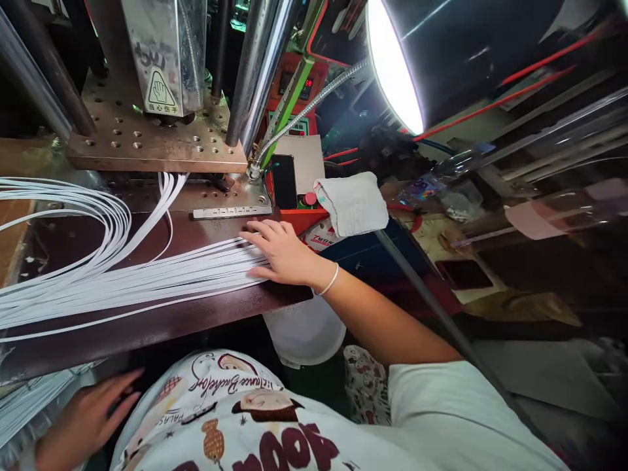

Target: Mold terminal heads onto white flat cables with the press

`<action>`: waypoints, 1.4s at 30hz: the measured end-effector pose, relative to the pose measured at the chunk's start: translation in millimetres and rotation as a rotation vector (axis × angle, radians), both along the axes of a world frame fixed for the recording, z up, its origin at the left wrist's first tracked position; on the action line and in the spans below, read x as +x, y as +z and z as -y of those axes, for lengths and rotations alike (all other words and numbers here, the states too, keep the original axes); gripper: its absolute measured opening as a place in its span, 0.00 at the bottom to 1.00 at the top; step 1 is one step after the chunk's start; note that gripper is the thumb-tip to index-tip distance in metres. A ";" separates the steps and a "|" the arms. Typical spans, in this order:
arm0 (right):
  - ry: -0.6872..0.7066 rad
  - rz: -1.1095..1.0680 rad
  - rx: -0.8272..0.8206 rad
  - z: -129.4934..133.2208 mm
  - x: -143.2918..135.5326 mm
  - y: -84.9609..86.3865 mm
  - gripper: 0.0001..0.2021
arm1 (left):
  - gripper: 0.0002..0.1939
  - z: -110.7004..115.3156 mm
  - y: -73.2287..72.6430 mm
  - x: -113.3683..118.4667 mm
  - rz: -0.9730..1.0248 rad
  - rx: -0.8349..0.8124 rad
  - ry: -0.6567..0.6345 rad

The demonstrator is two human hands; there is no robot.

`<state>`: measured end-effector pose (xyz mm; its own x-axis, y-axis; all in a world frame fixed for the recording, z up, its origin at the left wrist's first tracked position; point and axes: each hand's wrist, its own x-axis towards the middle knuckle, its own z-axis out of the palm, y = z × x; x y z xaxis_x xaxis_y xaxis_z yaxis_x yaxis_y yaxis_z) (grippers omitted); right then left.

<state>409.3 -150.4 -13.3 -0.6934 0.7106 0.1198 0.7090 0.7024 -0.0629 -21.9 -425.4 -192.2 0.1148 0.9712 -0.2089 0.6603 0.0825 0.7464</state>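
My right hand (284, 255) lies over the right end of a bundle of thin white flat strips (147, 288) on the dark red bench (161, 327). Its fingers are stretched out and apart, and the strip ends beneath are partly hidden. Low at the left, my left hand (93, 415) hangs below the bench edge with fingers extended and nothing seen in it. Beside it is another batch of white strips (34, 405). Some strips curve back in a loop and run under the press's drilled metal plate (157, 144).
A slotted metal bar (230, 212) lies at the press's front. Right of it are a phone (284, 182), a red button (310, 199) and a white cloth (356, 204) on a rod. A lit lamp (395, 65) hangs above; a white bucket (307, 330) stands below.
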 end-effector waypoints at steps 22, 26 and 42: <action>-0.254 -0.936 0.310 75.6 12.7 -42.2 0.18 | 0.20 -290.1 203.6 147.2 -0.674 -0.199 -0.579; -0.244 -0.947 0.322 76.4 13.0 -40.9 0.19 | 0.28 -295.0 195.1 130.4 -0.599 -0.091 -0.601; -0.233 -0.893 0.342 79.2 12.4 -37.0 0.17 | 0.28 -326.5 219.1 181.4 0.042 -0.516 -0.523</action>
<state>421.8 -229.6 -50.3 -0.0950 0.6477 0.7560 0.6230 0.6310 -0.4623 159.5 -99.0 26.9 0.5540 0.5668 -0.6097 0.6811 0.1126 0.7235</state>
